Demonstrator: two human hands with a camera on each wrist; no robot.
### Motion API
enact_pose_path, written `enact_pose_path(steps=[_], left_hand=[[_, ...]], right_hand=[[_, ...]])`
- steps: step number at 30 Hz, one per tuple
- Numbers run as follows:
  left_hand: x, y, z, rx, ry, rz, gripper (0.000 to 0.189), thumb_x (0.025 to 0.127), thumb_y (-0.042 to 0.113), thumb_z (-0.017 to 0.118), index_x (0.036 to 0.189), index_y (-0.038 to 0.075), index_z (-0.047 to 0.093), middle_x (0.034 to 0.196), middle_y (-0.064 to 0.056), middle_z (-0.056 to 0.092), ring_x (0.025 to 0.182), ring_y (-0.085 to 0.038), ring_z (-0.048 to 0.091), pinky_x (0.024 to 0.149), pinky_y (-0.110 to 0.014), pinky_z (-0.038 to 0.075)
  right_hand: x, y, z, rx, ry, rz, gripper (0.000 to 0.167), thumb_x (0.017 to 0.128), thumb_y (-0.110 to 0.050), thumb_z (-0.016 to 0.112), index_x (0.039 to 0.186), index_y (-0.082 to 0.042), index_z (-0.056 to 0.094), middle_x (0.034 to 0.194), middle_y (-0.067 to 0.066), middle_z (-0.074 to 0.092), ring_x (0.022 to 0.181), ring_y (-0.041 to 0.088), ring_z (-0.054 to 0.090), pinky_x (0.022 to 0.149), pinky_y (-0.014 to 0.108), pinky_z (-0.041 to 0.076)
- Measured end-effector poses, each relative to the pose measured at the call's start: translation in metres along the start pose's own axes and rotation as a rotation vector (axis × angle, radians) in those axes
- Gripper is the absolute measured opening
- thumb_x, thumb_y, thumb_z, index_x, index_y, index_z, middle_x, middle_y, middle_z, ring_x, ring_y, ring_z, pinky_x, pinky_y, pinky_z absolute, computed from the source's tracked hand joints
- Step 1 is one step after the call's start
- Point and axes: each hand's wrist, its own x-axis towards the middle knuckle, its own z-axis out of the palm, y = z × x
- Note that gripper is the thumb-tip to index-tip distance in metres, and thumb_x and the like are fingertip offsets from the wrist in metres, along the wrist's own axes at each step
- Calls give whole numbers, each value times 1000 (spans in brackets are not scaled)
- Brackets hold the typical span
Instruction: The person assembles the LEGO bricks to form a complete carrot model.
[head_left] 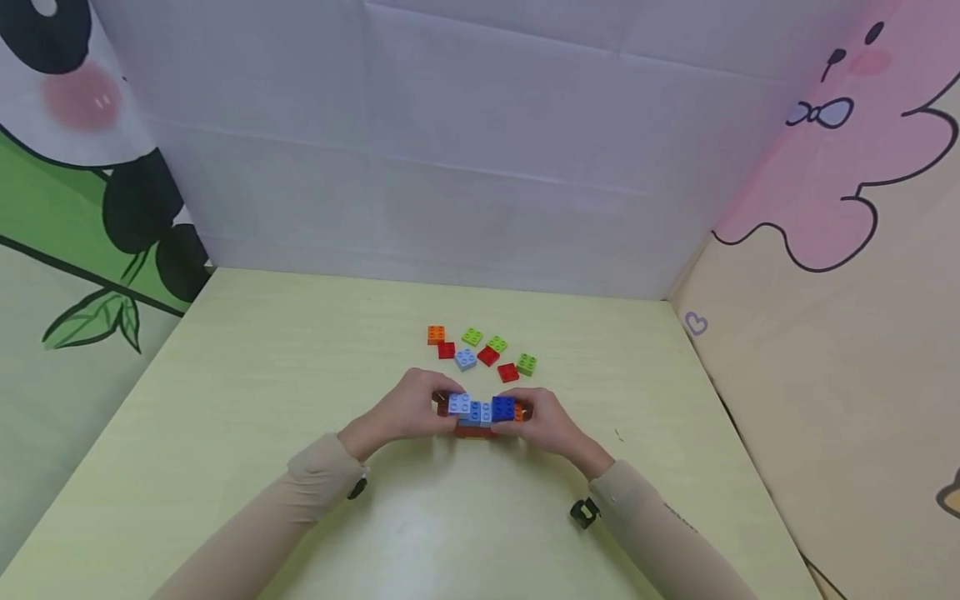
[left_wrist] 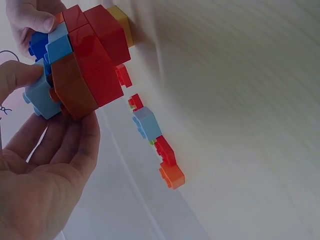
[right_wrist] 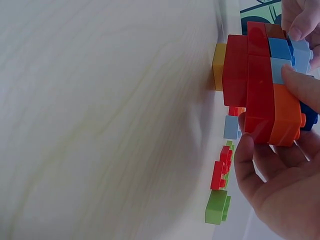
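Observation:
A toy brick build (head_left: 476,432) stands on the table between both hands. Its lower part is red bricks (left_wrist: 97,65) over a yellow brick (right_wrist: 218,67). Above the red come a brown brick (left_wrist: 72,87), blue bricks and an orange brick (right_wrist: 287,115). My left hand (head_left: 415,406) grips the build's left end, thumb against a raised light blue brick (head_left: 459,403). At the other end my right hand (head_left: 547,421) holds it, thumb by a dark blue brick (head_left: 503,407), fingers curled round the far side. The fingertips behind the build are partly hidden.
Loose bricks lie just beyond the build: an orange brick (head_left: 436,335), a light blue brick (head_left: 466,359), several red ones and a green brick (head_left: 527,364) among them. The pale table (head_left: 300,350) ends at a white sheet (head_left: 480,208) behind, with printed panels at both sides.

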Motion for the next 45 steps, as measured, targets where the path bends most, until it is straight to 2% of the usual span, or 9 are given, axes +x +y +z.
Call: enact_pose_path(steps=[6,12,20,23,33,40,45], left_hand=[[1,0,1,26,0,7,31,77,20,77,107,13,71,85,13,61,75,-11,56,68,-26,49],[2,0,3,22,-5,5,31,79,20,79,108,13,71,92,11,64,78,-11,56,71,-25,49],[1,-12,9,-142,-9,-31,33,80,17,79,112,15,70,99,8,64,86,-13,59,73,-27,52],[0,-14,10,-166,0,-29,34,80,17,79,112,14,70,98,9,64,86,-15,58,73,-28,52],[2,-10,9,-147,7,-61,30,78,17,80,107,15,72,95,10,64,86,-15,57,72,-27,51],[4,-7,8,-126,-8,-122,31,77,18,81,107,16,72,88,9,62,84,-15,56,71,-28,50],[4,-7,10,-139,2,-136,32,77,18,82,107,16,73,91,9,63,85,-15,55,70,-27,51]], right_hand=[[0,0,0,-5,5,3,49,79,-37,78,121,-15,66,109,-9,62,92,16,57,79,32,48],[0,1,0,-6,7,-1,47,79,-36,78,120,-16,66,108,-9,62,90,16,57,78,33,49],[-1,-1,-1,0,10,-5,48,79,-36,78,120,-14,66,108,-8,62,91,17,57,79,33,48],[-1,-1,-1,-2,13,-2,47,79,-36,78,120,-15,66,108,-7,62,92,17,56,79,33,48],[-1,-2,0,-3,14,0,47,79,-36,78,120,-16,66,110,-7,62,92,17,56,79,33,48],[0,-1,0,-4,22,12,46,78,-35,79,119,-18,66,110,-7,61,93,17,55,79,33,48],[0,-1,0,-1,20,9,46,79,-37,78,119,-18,66,110,-6,61,93,18,55,79,34,48]])
